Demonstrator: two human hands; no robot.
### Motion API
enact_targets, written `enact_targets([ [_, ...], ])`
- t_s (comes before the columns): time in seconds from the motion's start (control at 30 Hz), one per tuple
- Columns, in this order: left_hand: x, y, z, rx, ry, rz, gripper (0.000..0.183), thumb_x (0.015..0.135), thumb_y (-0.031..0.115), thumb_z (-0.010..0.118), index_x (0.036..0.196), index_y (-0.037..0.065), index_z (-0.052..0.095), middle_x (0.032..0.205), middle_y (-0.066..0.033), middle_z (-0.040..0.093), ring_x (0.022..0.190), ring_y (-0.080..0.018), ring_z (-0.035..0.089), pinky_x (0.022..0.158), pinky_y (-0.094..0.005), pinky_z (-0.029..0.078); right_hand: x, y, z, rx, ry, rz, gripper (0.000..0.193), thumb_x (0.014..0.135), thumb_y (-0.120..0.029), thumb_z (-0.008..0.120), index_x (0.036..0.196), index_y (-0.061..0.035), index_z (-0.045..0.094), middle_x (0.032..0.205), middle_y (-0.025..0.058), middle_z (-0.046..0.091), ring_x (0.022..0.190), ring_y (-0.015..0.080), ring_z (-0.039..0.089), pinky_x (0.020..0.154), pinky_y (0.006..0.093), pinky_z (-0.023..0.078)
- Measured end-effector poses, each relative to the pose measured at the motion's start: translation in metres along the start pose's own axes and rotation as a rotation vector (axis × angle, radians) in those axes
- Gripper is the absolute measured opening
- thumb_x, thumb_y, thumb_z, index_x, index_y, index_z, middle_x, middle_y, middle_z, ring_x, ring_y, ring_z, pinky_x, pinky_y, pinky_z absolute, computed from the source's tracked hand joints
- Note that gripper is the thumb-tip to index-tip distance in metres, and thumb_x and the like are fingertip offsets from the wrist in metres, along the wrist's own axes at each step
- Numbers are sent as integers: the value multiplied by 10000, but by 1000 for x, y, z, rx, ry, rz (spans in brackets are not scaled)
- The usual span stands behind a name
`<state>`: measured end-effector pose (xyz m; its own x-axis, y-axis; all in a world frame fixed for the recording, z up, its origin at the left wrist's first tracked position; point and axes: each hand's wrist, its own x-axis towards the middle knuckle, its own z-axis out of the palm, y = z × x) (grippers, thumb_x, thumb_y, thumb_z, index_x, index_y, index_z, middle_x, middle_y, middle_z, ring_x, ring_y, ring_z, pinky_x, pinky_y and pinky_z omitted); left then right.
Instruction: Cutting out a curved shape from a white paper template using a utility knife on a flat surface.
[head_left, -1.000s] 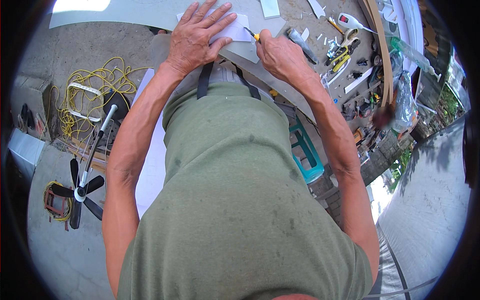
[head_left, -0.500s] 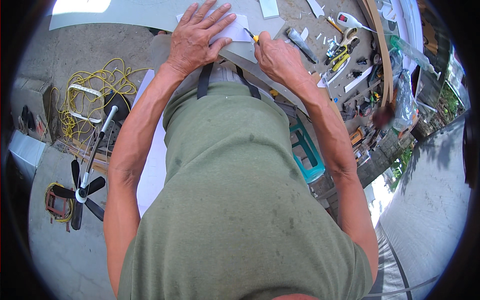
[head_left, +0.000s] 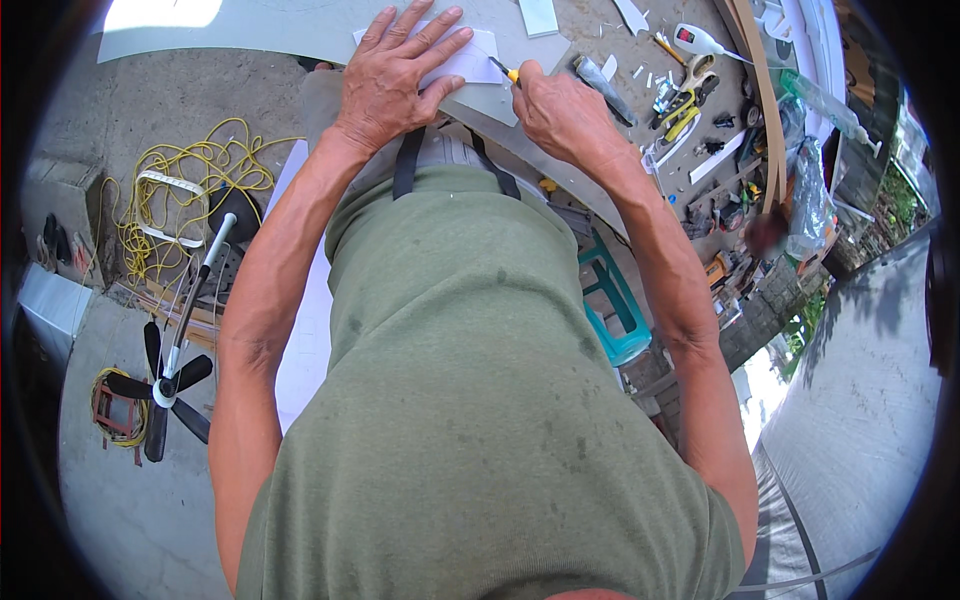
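Lying beneath the open, outspread left hand (head_left: pixel 395 75), the white sheet (head_left: pixel 468 66) sits up and left of the right hand (head_left: pixel 560 108), which grips a knife (head_left: pixel 509 73); its blade slants up-left, tip at the sheet's right edge.

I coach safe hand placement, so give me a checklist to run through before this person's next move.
1. White sheet steadied: ok; the left hand lies spread flat on it.
2. Yellow tool gripped: ok; the right hand is closed around it.
3. Left fingers apart from the tool's dark tip: ok; a gap shows between them.
4. Tip pressed into the sheet: cannot tell; it appears over the right edge, but contact isn't clear.
5. Support under the sheet: ok; it lies on a grey panel.
6. Loose hand tools off the sheet: ok; they lie off to the right.
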<state>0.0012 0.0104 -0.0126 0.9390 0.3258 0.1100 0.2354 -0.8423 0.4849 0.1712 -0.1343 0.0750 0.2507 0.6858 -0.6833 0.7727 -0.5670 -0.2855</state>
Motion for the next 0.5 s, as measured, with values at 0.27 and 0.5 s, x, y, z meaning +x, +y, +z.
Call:
enact_targets([
  [0.27,-1,-1,2,7,7,-1,546,937,511,662,1454,353,587,1575,88,488,1512,-163,354,1282,-400,225,0,0,6,-2,32,1,282,1006,-214,466,957,52,543,830,313,699,834,493,699,762,580,537],
  [0.5,0,-1,1,7,1,-3,543,940,506,664,1455,354,585,1578,92,483,1516,-162,347,1284,-399,221,-3,3,14,15,63,3,281,1017,-240,474,966,33,521,782,310,685,772,497,689,710,589,529],
])
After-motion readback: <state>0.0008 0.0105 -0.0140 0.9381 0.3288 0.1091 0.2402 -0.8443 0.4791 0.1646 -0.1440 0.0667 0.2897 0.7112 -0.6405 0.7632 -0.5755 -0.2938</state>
